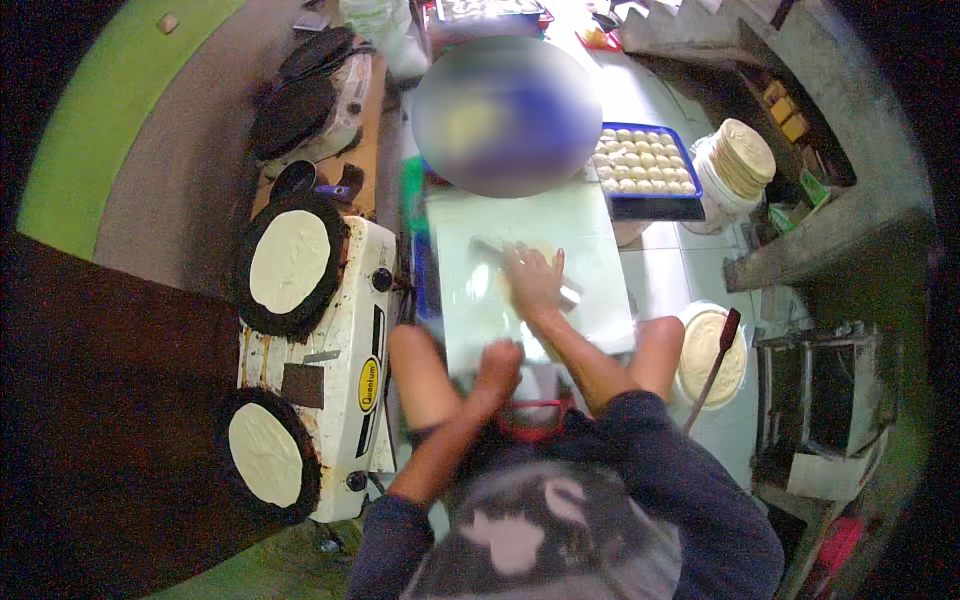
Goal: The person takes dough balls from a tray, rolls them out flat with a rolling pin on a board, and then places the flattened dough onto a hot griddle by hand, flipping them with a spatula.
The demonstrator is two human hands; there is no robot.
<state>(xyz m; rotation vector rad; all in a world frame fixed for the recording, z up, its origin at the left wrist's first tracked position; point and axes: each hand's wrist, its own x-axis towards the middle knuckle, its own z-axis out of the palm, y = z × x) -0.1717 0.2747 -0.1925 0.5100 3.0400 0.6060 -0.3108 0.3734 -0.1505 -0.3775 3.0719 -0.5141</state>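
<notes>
My right hand [534, 279] lies spread on a metal rolling pin [571, 295], pressing it over dough on the pale work board [461, 225]. The dough under it is mostly hidden and blurred. Near the board's close edge, my left hand [500, 366] is curled; nothing plainly shows in it. On the white two-burner Quantum stove [360, 315] at the left, two dark round pans each bear a flat dough round, one farther [290, 261] and one nearer [265, 455]. A blue tray [652, 196] at the back right holds rows of dough balls [646, 161].
A stack of flatbreads [742, 157] tops a white bucket [720, 199] at the right. Below stands a round container of pale dough or flatbread [712, 356], a dark-bladed spatula [726, 330] across it. More dark pans [296, 116] sit back left. A blurred oval covers the area beyond the board.
</notes>
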